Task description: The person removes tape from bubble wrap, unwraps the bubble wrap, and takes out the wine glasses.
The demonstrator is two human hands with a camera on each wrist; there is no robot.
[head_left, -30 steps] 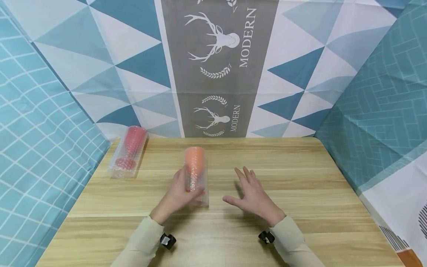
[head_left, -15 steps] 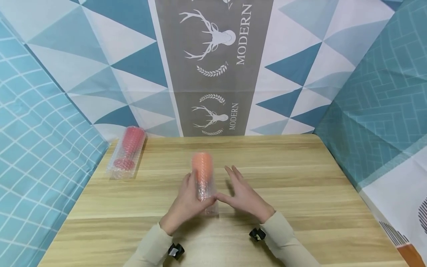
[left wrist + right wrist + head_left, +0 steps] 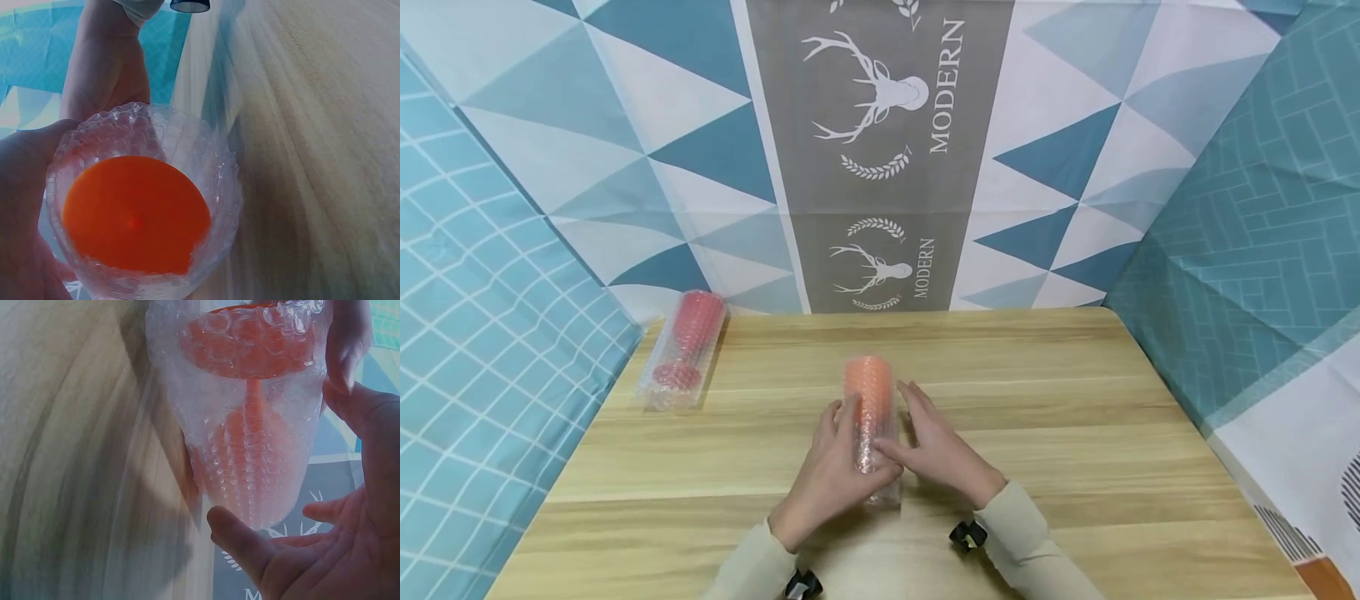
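Orange goblet-shaped piece [image 3: 869,379] in bubble wrap [image 3: 269,465], between two hands

The left hand [image 3: 829,482] grips the wrapped piece near the middle of the wooden table [image 3: 1037,417], covering part of its left side and stem. The right hand [image 3: 942,450] lies along the other side, fingers loosely spread, its thumb over the wrap; how firmly it touches, I cannot tell. Cloudy bubbles blur the stem and bowl (the left wrist view shows the round orange base sunk inside the wrap's open end). A red piece [image 3: 694,325] of similar shape lies in its own bubble sleeve [image 3: 664,400] at the far left corner. Both cuffs [image 3: 1015,521] run off the bottom edge. "MODERN" [image 3: 947,87] reads sideways, twice, on the grey backdrop panel [image 3: 820,179].
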